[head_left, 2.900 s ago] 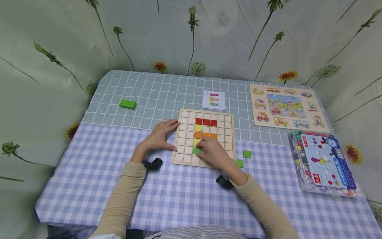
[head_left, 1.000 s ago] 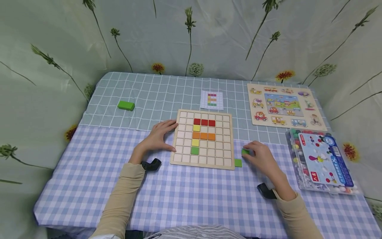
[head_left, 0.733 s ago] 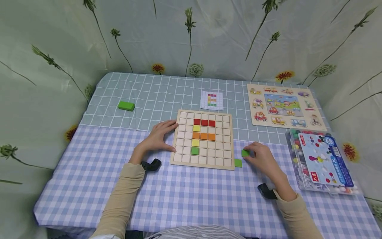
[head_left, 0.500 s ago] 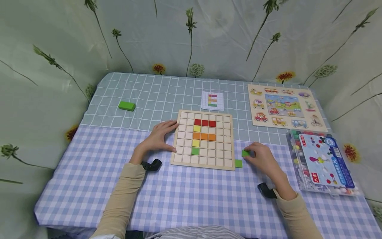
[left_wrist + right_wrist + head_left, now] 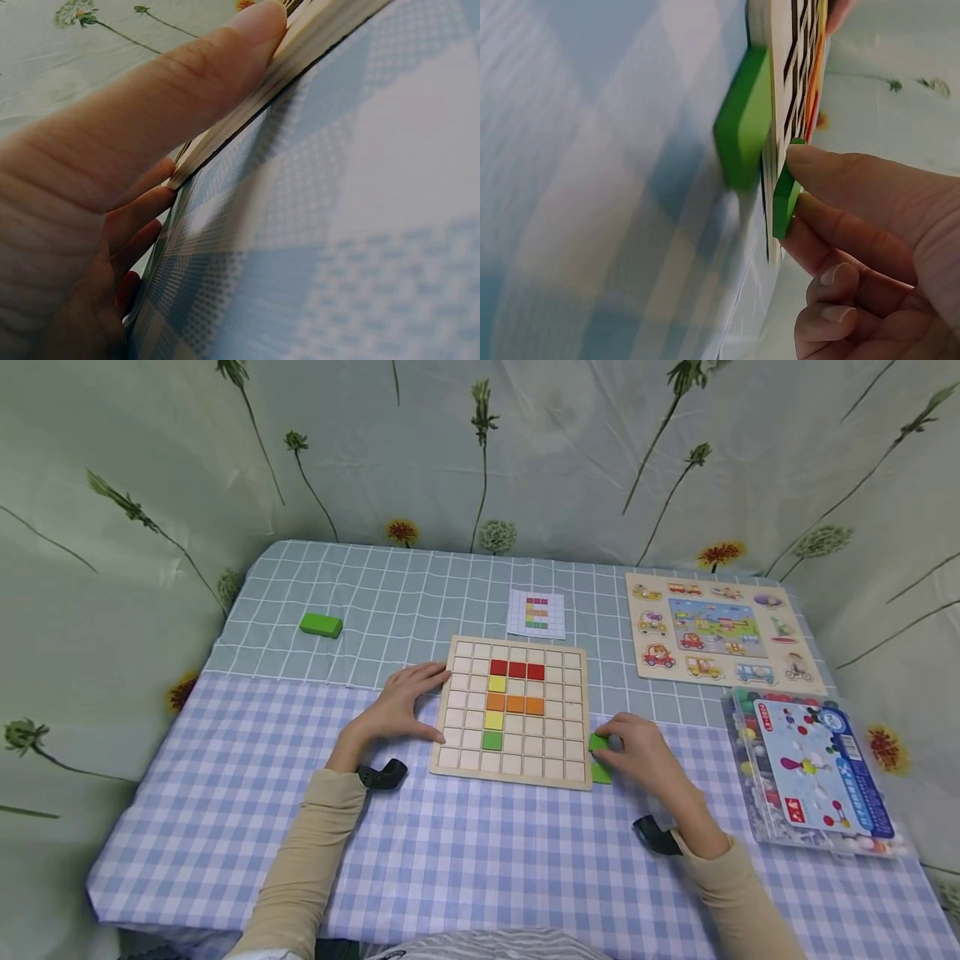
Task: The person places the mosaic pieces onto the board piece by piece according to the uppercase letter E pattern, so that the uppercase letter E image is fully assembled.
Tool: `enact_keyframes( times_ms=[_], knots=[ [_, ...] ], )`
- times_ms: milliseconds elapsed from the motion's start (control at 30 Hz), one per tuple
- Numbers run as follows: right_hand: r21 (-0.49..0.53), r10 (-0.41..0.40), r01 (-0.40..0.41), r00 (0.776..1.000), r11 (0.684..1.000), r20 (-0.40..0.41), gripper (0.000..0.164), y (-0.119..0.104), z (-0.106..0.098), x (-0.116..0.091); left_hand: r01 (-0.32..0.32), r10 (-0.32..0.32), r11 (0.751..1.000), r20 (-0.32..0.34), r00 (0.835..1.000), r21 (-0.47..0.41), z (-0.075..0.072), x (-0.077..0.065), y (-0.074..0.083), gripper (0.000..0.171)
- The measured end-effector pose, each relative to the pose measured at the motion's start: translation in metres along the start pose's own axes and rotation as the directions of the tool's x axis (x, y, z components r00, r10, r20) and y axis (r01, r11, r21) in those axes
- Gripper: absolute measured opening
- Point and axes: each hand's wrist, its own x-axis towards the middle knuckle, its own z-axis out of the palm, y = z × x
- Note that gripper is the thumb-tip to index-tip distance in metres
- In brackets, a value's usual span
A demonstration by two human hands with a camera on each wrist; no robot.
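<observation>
A square wooden grid board (image 5: 555, 727) lies mid-table. Set in its cells are red tiles (image 5: 517, 670), two yellow tiles (image 5: 493, 721), orange tiles (image 5: 515, 704) and one green tile (image 5: 492, 741). My left hand (image 5: 393, 706) touches the board's left edge with extended fingertips and thumb, as the left wrist view also shows. At the right edge, my right hand (image 5: 641, 752) pinches a green tile (image 5: 786, 199) between thumb and fingers, lifted off the cloth. Another green tile (image 5: 742, 124) lies on the cloth against the board's lower right side.
Behind the board lies a paper card (image 5: 536, 614) printed with a coloured E pattern. A green block (image 5: 321, 626) sits at the back left. At right are a wooden picture puzzle (image 5: 727, 631) and a clear plastic box (image 5: 817, 768) of coloured pieces.
My right hand left the green tile in its board cell, moved right to another green tile, and now carries that one left toward the board's edge. The left hand stays put.
</observation>
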Motion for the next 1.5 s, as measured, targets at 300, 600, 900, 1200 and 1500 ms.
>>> enact_keyframes(
  times_ms=[300,600,900,1200,1500],
  knots=[
    [0.006,-0.068,0.068,0.997,0.998,0.041,0.021,-0.022,0.006,0.014,-0.011,0.011,1.000,-0.005,1.000,0.010,0.000,-0.001,0.000,0.104],
    [0.032,-0.118,0.115,0.990,0.993,0.075,0.020,-0.043,0.015,0.027,-0.006,0.006,1.000,0.003,1.000,0.017,0.000,0.000,0.000,0.103],
    [0.022,-0.184,0.182,0.979,0.983,0.093,0.020,-0.061,0.026,0.037,-0.001,0.001,1.000,0.003,1.000,0.018,-0.001,0.000,0.001,0.103],
    [0.035,-0.152,0.149,0.979,0.988,0.136,0.021,-0.071,0.035,0.041,-0.011,0.010,1.000,0.007,1.000,0.016,-0.003,0.001,0.001,0.102],
    [0.044,-0.163,0.159,0.979,0.986,0.121,0.021,-0.074,0.042,0.043,-0.008,0.007,1.000,0.008,1.000,0.019,-0.003,0.001,0.002,0.103]
  ],
)
